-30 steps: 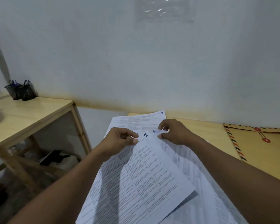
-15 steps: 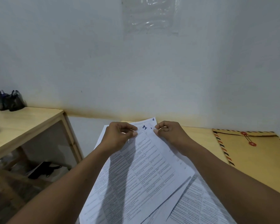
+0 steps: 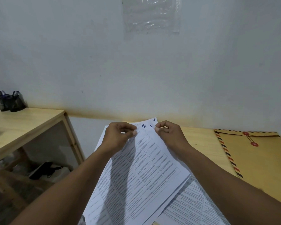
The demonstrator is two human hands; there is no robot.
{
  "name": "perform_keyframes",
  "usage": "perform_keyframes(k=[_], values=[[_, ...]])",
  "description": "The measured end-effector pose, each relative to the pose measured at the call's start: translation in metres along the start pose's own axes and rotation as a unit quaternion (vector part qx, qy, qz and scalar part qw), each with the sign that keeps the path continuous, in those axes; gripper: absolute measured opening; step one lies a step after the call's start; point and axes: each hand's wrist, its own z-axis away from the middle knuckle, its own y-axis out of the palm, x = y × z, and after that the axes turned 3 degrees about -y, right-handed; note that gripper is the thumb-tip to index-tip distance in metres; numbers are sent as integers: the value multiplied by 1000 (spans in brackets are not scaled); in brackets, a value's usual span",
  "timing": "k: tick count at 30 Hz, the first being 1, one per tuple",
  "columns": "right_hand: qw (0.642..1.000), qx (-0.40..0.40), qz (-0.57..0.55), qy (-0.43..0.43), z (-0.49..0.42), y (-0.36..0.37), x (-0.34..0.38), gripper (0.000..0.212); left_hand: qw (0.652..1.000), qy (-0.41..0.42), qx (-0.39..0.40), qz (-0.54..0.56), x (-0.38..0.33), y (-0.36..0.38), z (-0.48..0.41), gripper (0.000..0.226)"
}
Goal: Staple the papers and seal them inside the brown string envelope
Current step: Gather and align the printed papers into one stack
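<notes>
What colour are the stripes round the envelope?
Red and black on the brown envelope, head view.

Bare to the lower edge of the view on both sides: left hand [image 3: 118,135] and left forearm [image 3: 81,181], right hand [image 3: 169,133] and right forearm [image 3: 217,172], uncovered along the whole visible length. Slim at the wrists, broadening toward the elbows, knuckles raised as low ridges. Short-looking nail on the left thumb [image 3: 134,133], perhaps trimmed close, though too soft in focus to be sure.
</notes>
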Motion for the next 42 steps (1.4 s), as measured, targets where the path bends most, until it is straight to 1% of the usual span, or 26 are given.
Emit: perform_keyframes(k=[3, 6, 10, 13, 15, 16, 18, 21, 24, 28, 33, 35, 38, 42], values=[[1000, 10, -12, 3, 2, 1, -1, 13, 1000, -3, -1, 1, 4, 2, 0, 9], [998, 33, -46, 3, 4, -1, -2, 10, 1000, -11, 1, 16, 6, 4, 1, 9], [999, 25, -25, 3, 2, -1, -6, 9, 999, -19, 7, 31, 6, 4, 1, 9], [998, 43, -36, 17, 3, -2, -7, 9, 999, -20, 13, 32, 5, 4, 3, 9], [999, 49, -8, 17, 2, -3, -10, 14, 999, -21, 13, 31, 5, 4, 3, 10], [999, 39, 29, 5, 1, -3, -12, 16, 999, -20, 13, 32, 5, 4, 3, 10], [996, 13, 86, -19, -3, -3, -15, 14, 999, -16, 12, 34, 6, 5, 3, 9], [994, -13, 100, -34, -5, -2, -16, 10, 999, -10, 11, 34, 6, 6, 2, 9], [994, -31, 103, -35, -1, 0, -14, 13, 999, -8, 4, 32, 5, 7, 1, 8], [989, -27, 138, -39, 2, 2, -12, 17, 1000, -6, 11, 26, 3, 8, 1, 8], [993, -25, 109, -43, 5, 4, -11, 14, 1000, -14, 19, 21, 1, 10, 2, 6], [996, -24, 79, -32, 4, 5, -12, 14, 999, -20, 19, 24, -1, 10, 2, 4], [999, -25, 29, -22, 4, 4, -14, 6, 999, -25, 18, 36, -1, 8, 3, 4], [999, -26, 18, -36, 5, -1, -12, 10, 999, -33, 8, 42, 1, 9, 5, 3]])
